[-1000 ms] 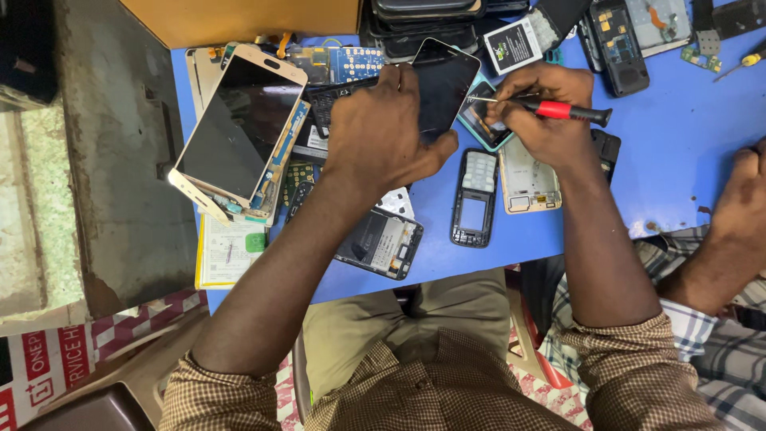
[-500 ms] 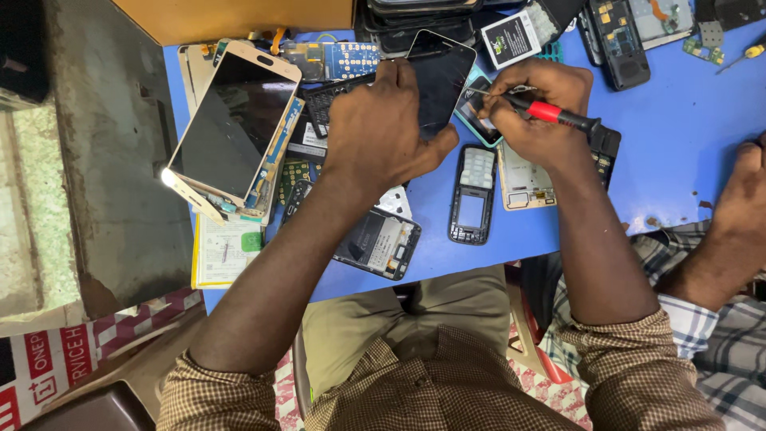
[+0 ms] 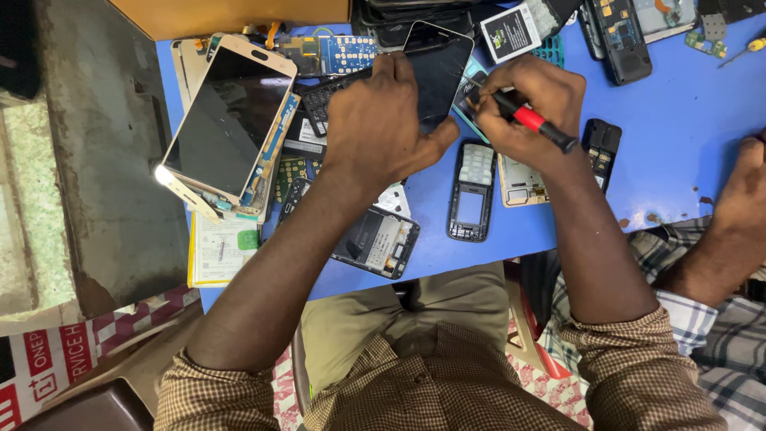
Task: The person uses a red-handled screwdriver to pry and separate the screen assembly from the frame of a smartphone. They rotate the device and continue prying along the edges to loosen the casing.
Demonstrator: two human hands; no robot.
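Note:
My left hand (image 3: 381, 120) lies flat over a black smartphone (image 3: 437, 68) on the blue table (image 3: 662, 136), pressing it down with fingers spread across its left edge. My right hand (image 3: 527, 108) grips a red and black screwdriver (image 3: 533, 121), its tip pointing at the phone's right edge near a small teal part. The spot where the tip meets the phone is partly hidden by my fingers.
A white smartphone (image 3: 227, 120) rests tilted on a pile of parts at the left. A keypad phone frame (image 3: 472, 191), an opened phone (image 3: 375, 239), a battery (image 3: 511, 32) and circuit boards lie around. Another person's arm (image 3: 730, 215) rests at the table's right edge.
The view has shifted slightly. My right hand has tilted the screwdriver so its handle points lower to the right. My left hand stays on the black phone.

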